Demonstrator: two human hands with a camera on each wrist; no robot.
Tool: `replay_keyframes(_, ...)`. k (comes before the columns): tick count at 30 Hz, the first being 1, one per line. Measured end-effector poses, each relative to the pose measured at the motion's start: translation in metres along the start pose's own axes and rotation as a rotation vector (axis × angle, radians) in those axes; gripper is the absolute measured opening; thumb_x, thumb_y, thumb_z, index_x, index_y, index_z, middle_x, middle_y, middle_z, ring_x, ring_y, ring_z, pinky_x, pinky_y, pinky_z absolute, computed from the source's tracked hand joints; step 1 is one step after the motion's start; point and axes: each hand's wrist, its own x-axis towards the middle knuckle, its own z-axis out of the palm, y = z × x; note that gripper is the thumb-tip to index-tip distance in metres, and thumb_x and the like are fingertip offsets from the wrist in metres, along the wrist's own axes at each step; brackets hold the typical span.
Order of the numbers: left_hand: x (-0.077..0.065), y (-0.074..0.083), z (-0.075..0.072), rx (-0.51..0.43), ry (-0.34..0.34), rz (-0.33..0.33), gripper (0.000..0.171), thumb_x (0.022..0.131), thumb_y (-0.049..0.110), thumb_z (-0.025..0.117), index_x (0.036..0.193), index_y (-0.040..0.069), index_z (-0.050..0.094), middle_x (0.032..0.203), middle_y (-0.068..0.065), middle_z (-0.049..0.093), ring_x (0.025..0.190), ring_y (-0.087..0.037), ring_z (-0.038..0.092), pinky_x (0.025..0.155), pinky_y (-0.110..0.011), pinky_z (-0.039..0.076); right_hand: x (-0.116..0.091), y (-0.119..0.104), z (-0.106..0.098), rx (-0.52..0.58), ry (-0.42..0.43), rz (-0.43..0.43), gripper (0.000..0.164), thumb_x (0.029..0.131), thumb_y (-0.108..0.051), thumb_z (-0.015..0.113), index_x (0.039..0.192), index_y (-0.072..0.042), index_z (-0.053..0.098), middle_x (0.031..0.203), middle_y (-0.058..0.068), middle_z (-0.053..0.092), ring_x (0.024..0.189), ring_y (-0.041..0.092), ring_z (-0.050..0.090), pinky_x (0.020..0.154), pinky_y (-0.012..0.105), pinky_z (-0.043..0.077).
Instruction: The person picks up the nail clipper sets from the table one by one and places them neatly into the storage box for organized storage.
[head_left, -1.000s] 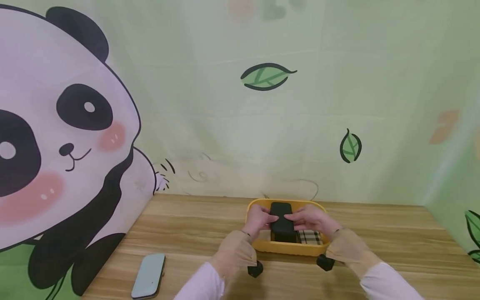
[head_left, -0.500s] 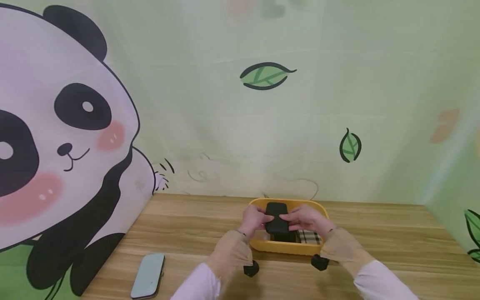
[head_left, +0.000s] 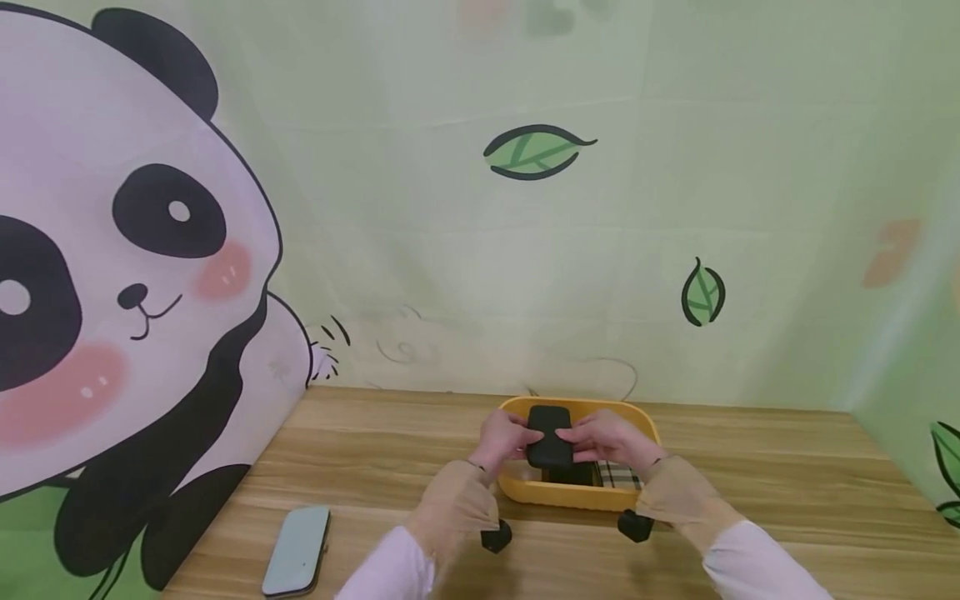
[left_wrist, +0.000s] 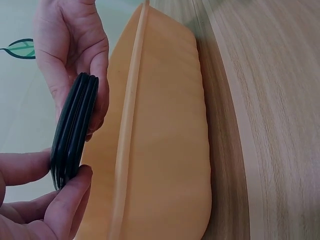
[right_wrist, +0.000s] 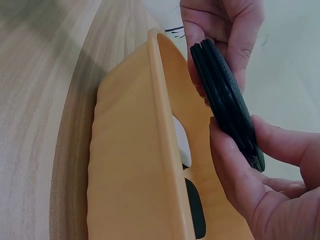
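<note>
Both hands hold a slim black case [head_left: 550, 437] with rounded corners over the yellow basket [head_left: 577, 497]. My left hand [head_left: 501, 437] pinches its left edge, thumb on the face toward me. The right hand [head_left: 611, 435] pinches the opposite edge in the same way. From the left wrist view, the case [left_wrist: 74, 130] appears edge-on, its side showing several ridged layers. The right wrist view has the case [right_wrist: 227, 102] above the basket's rim [right_wrist: 162, 115]. Inside the basket, a dark item [head_left: 572, 477] lies beneath it, with a plaid item [head_left: 621, 475] to the right.
A pale blue case [head_left: 297, 550] with a small clasp lies on the wooden table [head_left: 390, 492] at the front left. In the right wrist view, a white item [right_wrist: 182, 140] shows inside the basket. Behind the table stands a panda-printed backdrop [head_left: 420, 233].
The black case and both hands have shifted a little to the left. More of the dark item beneath the case shows now. Both hands have kept their grip.
</note>
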Motion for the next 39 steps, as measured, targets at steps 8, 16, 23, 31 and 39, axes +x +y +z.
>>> replay_keyframes(8, 0.002, 0.001, -0.003, -0.015, -0.024, -0.009, 0.033, 0.078, 0.002, 0.068, 0.105, -0.013, 0.056, 0.087, -0.016, 0.059, 0.073, -0.024, 0.06, 0.067, -0.037, 0.051, 0.0, -0.001, 0.0, 0.012, 0.009, -0.013, 0.033, 0.086, -0.007, 0.061, 0.106, 0.017, 0.054, 0.088, 0.018, 0.063, 0.076, 0.025, 0.063, 0.067, 0.033, 0.051)
replay_keyframes(16, 0.003, -0.001, -0.008, -0.01, -0.041, 0.026, 0.029, 0.081, 0.004, 0.066, 0.102, -0.013, 0.057, 0.08, -0.016, 0.062, 0.07, -0.025, 0.062, 0.07, -0.041, 0.05, 0.0, -0.003, 0.001, 0.015, 0.041, -0.002, 0.03, 0.086, -0.006, 0.062, 0.105, 0.015, 0.056, 0.088, 0.019, 0.063, 0.077, 0.027, 0.064, 0.067, 0.034, 0.051)
replay_keyframes(23, 0.01, -0.003, -0.017, -0.033, 0.004, 0.041, 0.023, 0.082, 0.0, 0.063, 0.098, -0.014, 0.058, 0.08, -0.023, 0.062, 0.069, -0.029, 0.062, 0.062, -0.036, 0.052, 0.002, -0.003, 0.0, 0.005, 0.047, -0.007, 0.032, 0.085, -0.007, 0.063, 0.106, 0.016, 0.055, 0.088, 0.019, 0.063, 0.075, 0.026, 0.063, 0.067, 0.035, 0.051)
replay_keyframes(31, 0.016, -0.002, -0.027, -0.033, 0.077, 0.039, 0.02, 0.082, -0.001, 0.062, 0.098, -0.012, 0.059, 0.08, -0.015, 0.061, 0.074, -0.03, 0.061, 0.06, -0.033, 0.052, 0.002, -0.002, 0.002, 0.003, 0.03, -0.022, 0.036, 0.084, -0.005, 0.063, 0.109, 0.018, 0.052, 0.087, 0.018, 0.063, 0.075, 0.025, 0.063, 0.067, 0.035, 0.051)
replay_keyframes(39, 0.016, -0.01, -0.029, 0.008, 0.147, 0.048, 0.014, 0.08, -0.002, 0.062, 0.092, -0.01, 0.06, 0.071, -0.01, 0.056, 0.061, -0.019, 0.054, 0.052, -0.026, 0.05, 0.003, 0.0, 0.005, -0.006, 0.044, -0.005, 0.034, 0.083, -0.006, 0.065, 0.106, 0.016, 0.055, 0.086, 0.017, 0.063, 0.074, 0.026, 0.063, 0.066, 0.034, 0.051)
